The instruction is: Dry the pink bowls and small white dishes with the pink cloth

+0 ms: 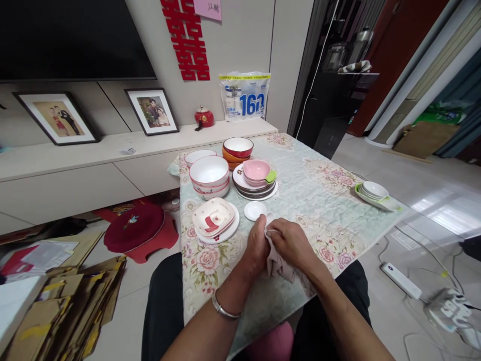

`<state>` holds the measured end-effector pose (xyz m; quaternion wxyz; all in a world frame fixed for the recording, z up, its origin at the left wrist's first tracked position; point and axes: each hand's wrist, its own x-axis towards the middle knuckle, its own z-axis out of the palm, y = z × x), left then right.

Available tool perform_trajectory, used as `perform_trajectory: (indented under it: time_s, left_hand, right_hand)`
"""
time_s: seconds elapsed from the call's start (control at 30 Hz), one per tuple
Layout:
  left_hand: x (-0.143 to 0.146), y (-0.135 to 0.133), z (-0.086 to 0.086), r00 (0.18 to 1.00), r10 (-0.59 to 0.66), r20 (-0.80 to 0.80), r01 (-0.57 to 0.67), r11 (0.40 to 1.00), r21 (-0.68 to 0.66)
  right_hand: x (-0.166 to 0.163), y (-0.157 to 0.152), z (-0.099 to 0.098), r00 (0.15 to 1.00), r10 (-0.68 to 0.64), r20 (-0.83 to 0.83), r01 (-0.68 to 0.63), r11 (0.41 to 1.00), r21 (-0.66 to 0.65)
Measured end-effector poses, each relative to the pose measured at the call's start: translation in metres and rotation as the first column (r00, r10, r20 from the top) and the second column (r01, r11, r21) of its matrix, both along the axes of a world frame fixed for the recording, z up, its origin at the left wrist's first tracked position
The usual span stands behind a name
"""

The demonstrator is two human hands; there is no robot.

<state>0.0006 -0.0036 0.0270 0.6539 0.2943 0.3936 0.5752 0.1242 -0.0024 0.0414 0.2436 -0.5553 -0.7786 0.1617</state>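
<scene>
My left hand (256,246) and my right hand (291,242) meet over the near middle of the flowered tablecloth (319,200). Between them they hold a small white dish (269,218) wrapped in a beige cloth (277,264); only the dish's rim shows above the fingers. Both hands are closed around cloth and dish. A small white saucer (254,210) lies on the table just beyond my hands. My left wrist carries a silver bracelet (224,309).
Beyond my hands stand a square dish on a plate (214,218), stacked white bowls (209,176), a pink bowl on stacked plates (256,175), and a red and orange bowl stack (237,149). Small plates (376,193) sit at the table's right edge. Cardboard (63,306) and a red stool (135,231) lie left.
</scene>
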Motion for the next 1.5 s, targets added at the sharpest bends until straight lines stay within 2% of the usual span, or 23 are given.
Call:
perform_trajectory:
  time_s: [0.1, 0.2, 0.3, 0.37, 0.43, 0.47, 0.53, 0.6, 0.67, 0.7, 0.8, 0.9, 0.97, 1.03, 1.1, 1.17, 1.23, 1.3, 1.4, 1.5]
  left_hand:
    - [0.006, 0.005, -0.001, 0.997, -0.044, 0.064, 0.05, 0.994, -0.098]
    - [0.01, 0.009, -0.006, 0.987, -0.056, 0.151, 0.086, 0.975, -0.205]
    - [0.01, 0.01, -0.009, 0.974, -0.064, 0.217, 0.118, 0.961, -0.248]
    - [0.011, 0.01, -0.009, 0.966, -0.077, 0.248, 0.142, 0.956, -0.256]
    - [0.012, 0.011, -0.006, 0.948, -0.102, 0.302, 0.184, 0.948, -0.259]
    - [0.013, 0.011, -0.005, 0.938, -0.104, 0.332, 0.194, 0.948, -0.253]
    - [0.014, 0.012, -0.004, 0.923, -0.09, 0.375, 0.189, 0.953, -0.236]
    - [0.015, 0.013, -0.005, 0.923, -0.064, 0.381, 0.152, 0.967, -0.206]
    - [0.015, 0.014, -0.007, 0.926, -0.052, 0.374, 0.121, 0.979, -0.163]
    - [0.014, 0.015, -0.007, 0.928, -0.049, 0.37, 0.108, 0.984, -0.141]
    - [0.013, 0.014, -0.006, 0.931, -0.038, 0.364, 0.073, 0.994, -0.081]
    - [0.012, 0.013, -0.003, 0.94, -0.032, 0.34, 0.049, 0.998, -0.041]
    - [0.013, 0.012, -0.004, 0.957, -0.033, 0.289, 0.038, 0.999, -0.012]
    - [0.014, 0.012, -0.01, 0.978, -0.042, 0.203, 0.039, 0.999, 0.022]
    - [0.014, 0.013, -0.018, 0.996, -0.05, 0.073, 0.046, 0.997, 0.062]
    - [0.014, 0.014, -0.024, 0.998, -0.031, -0.056, 0.037, 0.994, 0.106]
    - [0.013, 0.015, -0.027, 0.99, -0.024, -0.137, 0.044, 0.988, 0.146]
    - [0.013, 0.015, -0.026, 0.985, -0.032, -0.17, 0.06, 0.986, 0.158]
    - [0.013, 0.014, -0.026, 0.976, -0.03, -0.216, 0.064, 0.986, 0.151]
    - [0.013, 0.013, -0.028, 0.962, -0.026, -0.273, 0.072, 0.984, 0.161]
  right_hand:
    - [0.001, -0.005, 0.0, 0.979, 0.085, -0.187, -0.084, 0.996, 0.013]
    - [-0.001, -0.011, -0.006, 0.987, 0.1, -0.127, -0.091, 0.993, 0.075]
    - [-0.003, -0.013, -0.014, 0.992, 0.114, -0.044, -0.104, 0.976, 0.192]
    - [-0.001, -0.012, -0.018, 0.989, 0.131, -0.066, -0.11, 0.961, 0.255]
    - [0.003, -0.009, -0.021, 0.972, 0.123, -0.201, -0.071, 0.966, 0.25]
    - [0.006, -0.007, -0.022, 0.943, 0.104, -0.317, -0.039, 0.978, 0.205]
    - [0.013, -0.001, -0.023, 0.797, -0.004, -0.605, 0.02, 1.0, 0.019]
    - [0.019, 0.005, -0.023, 0.55, -0.181, -0.815, -0.004, 0.976, -0.219]
    - [0.022, 0.012, -0.023, 0.335, -0.328, -0.883, -0.079, 0.925, -0.373]
    - [0.022, 0.015, -0.023, 0.267, -0.367, -0.891, -0.113, 0.906, -0.408]
    - [0.018, 0.021, -0.025, 0.163, -0.414, -0.896, -0.146, 0.888, -0.437]
    - [0.016, 0.026, -0.03, 0.127, -0.44, -0.889, -0.079, 0.889, -0.451]
    - [0.017, 0.029, -0.035, 0.141, -0.441, -0.886, 0.02, 0.896, -0.443]
    - [0.018, 0.033, -0.039, 0.233, -0.397, -0.888, 0.134, 0.917, -0.375]
    - [0.018, 0.035, -0.04, 0.413, -0.29, -0.863, 0.22, 0.952, -0.215]
    - [0.014, 0.033, -0.036, 0.612, -0.16, -0.774, 0.26, 0.966, 0.005]
    - [0.007, 0.029, -0.031, 0.77, -0.049, -0.636, 0.239, 0.946, 0.217]
    - [0.0, 0.025, -0.026, 0.872, 0.04, -0.488, 0.168, 0.912, 0.375]
    - [-0.003, 0.025, -0.026, 0.916, 0.079, -0.393, 0.122, 0.879, 0.461]
    - [0.006, 0.033, -0.032, 0.869, -0.015, -0.495, 0.241, 0.886, 0.396]
